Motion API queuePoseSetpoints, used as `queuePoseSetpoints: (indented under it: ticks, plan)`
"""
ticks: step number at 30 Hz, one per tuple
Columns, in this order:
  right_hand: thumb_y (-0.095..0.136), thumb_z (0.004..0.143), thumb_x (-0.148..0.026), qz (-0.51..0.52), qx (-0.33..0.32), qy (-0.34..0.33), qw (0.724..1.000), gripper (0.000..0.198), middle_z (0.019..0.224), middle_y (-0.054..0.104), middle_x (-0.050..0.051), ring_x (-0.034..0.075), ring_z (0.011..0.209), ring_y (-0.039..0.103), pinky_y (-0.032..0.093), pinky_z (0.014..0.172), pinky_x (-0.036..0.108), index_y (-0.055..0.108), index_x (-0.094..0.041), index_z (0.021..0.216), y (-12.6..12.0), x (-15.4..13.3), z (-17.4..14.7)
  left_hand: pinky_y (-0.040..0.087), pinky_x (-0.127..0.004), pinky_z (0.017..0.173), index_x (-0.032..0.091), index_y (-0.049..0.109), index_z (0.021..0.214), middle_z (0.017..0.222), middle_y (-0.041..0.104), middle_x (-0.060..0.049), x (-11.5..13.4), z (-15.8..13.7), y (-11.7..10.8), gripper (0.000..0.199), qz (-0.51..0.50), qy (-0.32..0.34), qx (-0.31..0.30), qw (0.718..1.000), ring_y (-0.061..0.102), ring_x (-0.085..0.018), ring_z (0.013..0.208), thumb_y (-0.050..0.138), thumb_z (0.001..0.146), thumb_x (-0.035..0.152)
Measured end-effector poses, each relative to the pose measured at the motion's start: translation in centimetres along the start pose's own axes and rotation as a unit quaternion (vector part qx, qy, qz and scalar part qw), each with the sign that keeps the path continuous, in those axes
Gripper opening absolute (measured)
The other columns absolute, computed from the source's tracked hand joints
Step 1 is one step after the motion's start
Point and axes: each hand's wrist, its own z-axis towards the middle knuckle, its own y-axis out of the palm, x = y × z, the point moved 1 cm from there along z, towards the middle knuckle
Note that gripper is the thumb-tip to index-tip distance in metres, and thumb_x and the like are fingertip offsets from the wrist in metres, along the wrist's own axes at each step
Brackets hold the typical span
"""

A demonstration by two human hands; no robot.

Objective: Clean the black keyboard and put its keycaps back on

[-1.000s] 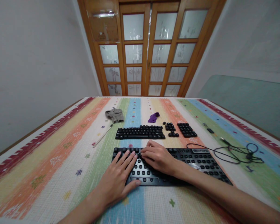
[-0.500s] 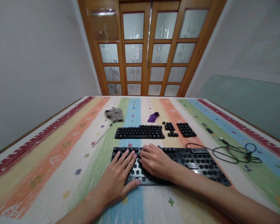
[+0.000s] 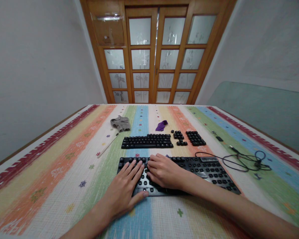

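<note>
A black keyboard (image 3: 214,171) lies on the striped tablecloth, most of its keycaps off, with bare sockets showing. My left hand (image 3: 126,182) rests flat on the keyboard's left end, fingers stretched out and thumb at the front edge. Close beside it, my right hand (image 3: 164,171) bends over the upper left part of the keyboard with its fingers curled together. Whatever is under those fingertips is hidden. Beyond the keyboard, removed keycaps are laid out in order: a wide main block (image 3: 147,141), a small cluster (image 3: 178,135) and a number-pad block (image 3: 195,138).
A grey cloth (image 3: 121,124) and a purple cloth (image 3: 161,125) lie farther back. A thin pale stick with a dark tip (image 3: 108,146) is at left. The coiled black cable (image 3: 246,165) and a small black piece (image 3: 219,138) lie at right. Wooden glazed doors (image 3: 149,56) stand behind.
The camera view has shifted slightly, so everything sits a little farther left. Both hands keep almost the same place and pose on the keyboard.
</note>
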Motion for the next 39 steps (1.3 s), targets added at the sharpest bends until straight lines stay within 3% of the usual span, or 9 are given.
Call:
queuePoseSetpoints:
  ticks: [5, 9, 15, 19, 27, 39]
  plan:
    - [0.053, 0.096, -0.02, 0.133, 0.072, 0.019, 0.988, 0.026, 0.083, 0.072, 0.007, 0.02, 0.081, 0.054, 0.047, 0.078, 0.035, 0.071, -0.016, 0.078, -0.3, 2.5, 0.1, 0.032, -0.049, 0.117, 0.017, 0.014, 0.159, 0.158, 0.034, -0.011, 0.0, 0.0, -0.3, 0.077, -0.01, -0.002, -0.019, 1.0, 0.033, -0.03, 0.145, 0.042, 0.1, 0.06]
    - [0.055, 0.095, -0.021, 0.18, 0.149, 0.089, 0.968, 0.025, 0.084, 0.073, 0.008, 0.02, 0.085, 0.055, 0.047, 0.081, 0.036, 0.072, -0.016, 0.078, 0.0, 6.5, 0.9, 0.032, -0.05, 0.117, 0.017, 0.015, 0.159, 0.158, 0.033, -0.011, 0.0, 0.0, -0.5, 0.078, -0.016, -0.008, -0.032, 0.999, 0.03, -0.03, 0.146, 0.041, 0.1, 0.061]
    - [0.06, 0.088, -0.017, 0.117, 0.099, 0.216, 0.964, 0.016, 0.09, 0.074, 0.009, 0.023, 0.088, 0.055, 0.042, 0.085, 0.038, 0.076, -0.015, 0.086, 1.3, 12.2, 2.1, 0.032, -0.052, 0.116, 0.017, 0.015, 0.159, 0.159, 0.033, -0.01, 0.1, 0.1, -0.6, 0.077, -0.023, -0.015, -0.042, 0.999, 0.029, -0.03, 0.147, 0.04, 0.1, 0.061]
    - [0.059, 0.087, -0.017, 0.113, 0.065, 0.246, 0.961, 0.018, 0.096, 0.074, 0.009, 0.024, 0.094, 0.056, 0.041, 0.092, 0.04, 0.076, -0.015, 0.09, 2.4, 14.4, 3.0, 0.032, -0.053, 0.116, 0.018, 0.016, 0.159, 0.159, 0.032, -0.01, 0.1, 0.0, -0.4, 0.077, -0.019, -0.021, -0.048, 0.998, 0.028, -0.031, 0.147, 0.04, 0.1, 0.061]
    - [0.063, 0.084, -0.016, 0.121, 0.028, 0.259, 0.958, 0.015, 0.093, 0.076, 0.008, 0.025, 0.093, 0.059, 0.043, 0.092, 0.038, 0.078, -0.016, 0.086, 3.9, 15.6, 4.6, 0.033, -0.049, 0.116, 0.016, 0.006, 0.16, 0.158, 0.034, -0.012, 0.8, 0.6, -0.4, 0.079, 0.003, -0.002, -0.02, 1.0, 0.032, -0.03, 0.146, 0.04, 0.102, 0.058]
    - [0.065, 0.084, -0.015, 0.117, -0.015, 0.277, 0.954, 0.014, 0.09, 0.076, 0.011, 0.027, 0.1, 0.059, 0.045, 0.089, 0.035, 0.079, -0.014, 0.087, 3.9, 15.4, 5.3, 0.035, -0.051, 0.114, 0.015, 0.004, 0.159, 0.157, 0.036, -0.013, 1.1, 1.4, 0.0, 0.08, 0.005, 0.005, -0.027, 1.0, 0.035, -0.031, 0.144, 0.04, 0.102, 0.058]
